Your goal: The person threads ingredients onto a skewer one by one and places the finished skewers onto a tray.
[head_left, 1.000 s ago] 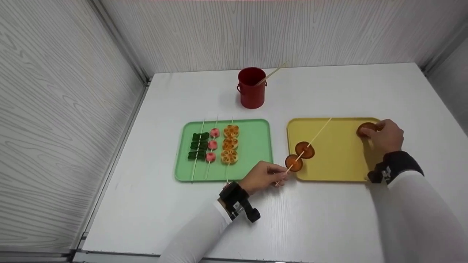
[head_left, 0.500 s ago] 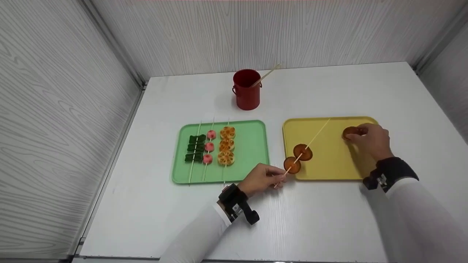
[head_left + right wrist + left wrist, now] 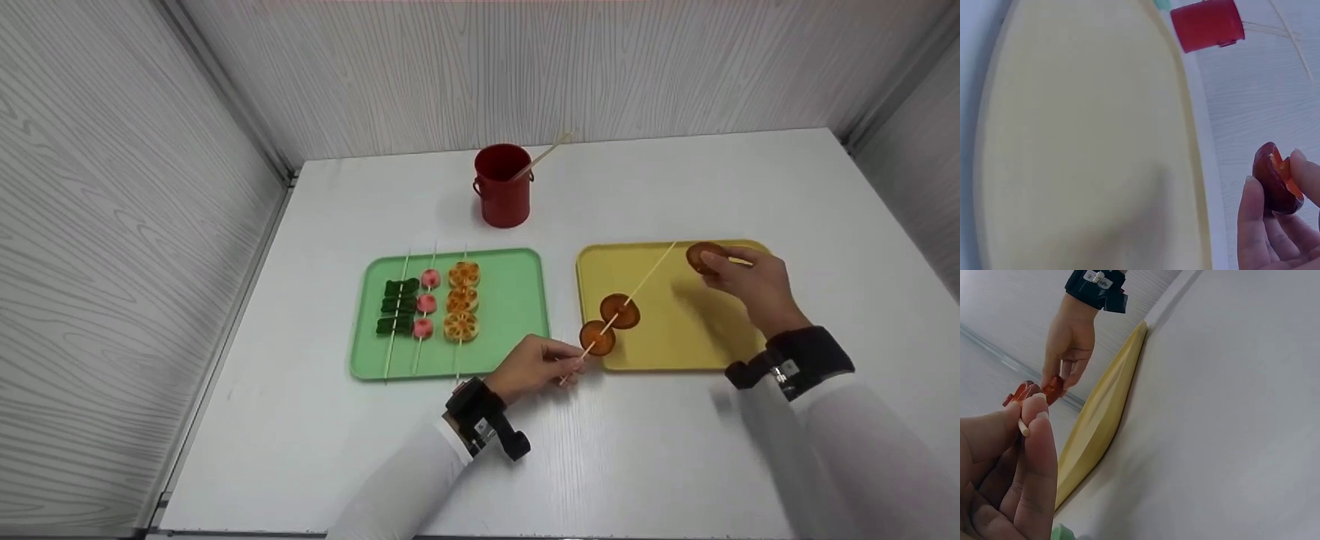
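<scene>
My left hand (image 3: 534,367) pinches the lower end of a thin wooden skewer (image 3: 651,274), which slants up and right across the yellow tray (image 3: 660,349). Two round brown slices are threaded on it, a lower one (image 3: 598,337) close to the fingers and an upper one (image 3: 620,310). Between thumb and fingers, my right hand (image 3: 754,285) holds a third round brown slice (image 3: 703,255), raised over the tray's back part and right of the skewer's tip. The right wrist view shows this slice (image 3: 1275,180) with a dark rind and orange face.
Left of the yellow tray lies a green tray (image 3: 514,300). On it are skewers with green pieces (image 3: 397,306), pink pieces (image 3: 427,303) and lotus root slices (image 3: 462,300). Behind stands a red bucket (image 3: 504,199) with wooden sticks (image 3: 547,154) leaning out.
My right hand has come left from the yellow tray's back right corner and risen, carrying the brown slice closer to the skewer's tip. The left hand keeps its grip, almost still.
</scene>
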`<state>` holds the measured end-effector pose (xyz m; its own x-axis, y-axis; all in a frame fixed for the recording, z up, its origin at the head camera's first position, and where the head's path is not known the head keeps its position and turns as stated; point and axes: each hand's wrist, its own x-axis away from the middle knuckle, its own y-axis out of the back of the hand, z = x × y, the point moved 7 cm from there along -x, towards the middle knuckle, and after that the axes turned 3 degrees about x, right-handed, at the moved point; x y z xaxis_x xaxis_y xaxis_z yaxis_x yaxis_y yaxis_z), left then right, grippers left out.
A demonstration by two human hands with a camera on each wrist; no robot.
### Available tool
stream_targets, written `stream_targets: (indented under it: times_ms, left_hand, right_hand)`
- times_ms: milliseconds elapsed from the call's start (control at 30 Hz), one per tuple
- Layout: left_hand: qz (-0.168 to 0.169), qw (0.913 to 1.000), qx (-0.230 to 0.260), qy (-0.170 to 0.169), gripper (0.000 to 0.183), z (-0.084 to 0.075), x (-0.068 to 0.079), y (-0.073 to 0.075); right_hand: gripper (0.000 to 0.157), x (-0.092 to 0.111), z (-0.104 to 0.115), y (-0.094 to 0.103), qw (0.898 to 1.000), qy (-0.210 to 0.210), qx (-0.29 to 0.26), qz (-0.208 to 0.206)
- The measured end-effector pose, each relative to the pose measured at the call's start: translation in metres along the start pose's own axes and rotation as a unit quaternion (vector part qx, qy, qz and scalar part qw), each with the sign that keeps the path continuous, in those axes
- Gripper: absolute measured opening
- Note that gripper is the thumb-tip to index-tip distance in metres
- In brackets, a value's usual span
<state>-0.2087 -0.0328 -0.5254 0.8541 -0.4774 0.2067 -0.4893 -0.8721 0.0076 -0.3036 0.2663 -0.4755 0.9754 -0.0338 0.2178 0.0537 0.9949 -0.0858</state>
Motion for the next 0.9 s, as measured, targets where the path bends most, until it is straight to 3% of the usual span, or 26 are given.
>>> stream_targets:
  times_ms: [200,567,900]
  left_hand:
    - [0.002,1.0,-0.009,0.0,0.023,0.003,0.001,0.0]
    - [0.011,0.9999,-0.01,-0.001,0.022,0.006,0.001,-0.003]
    - [0.015,0.9999,-0.008,0.0,0.022,0.006,0.003,-0.004]
  right_hand:
    - [0.016,0.005,0.008,-0.014,0.997,-0.02,-0.079,0.014]
    - [0.005,0.01,0.011,-0.033,0.985,0.012,-0.165,0.045]
    - [0.002,0.009,0.006,-0.035,0.985,0.003,-0.168,0.034]
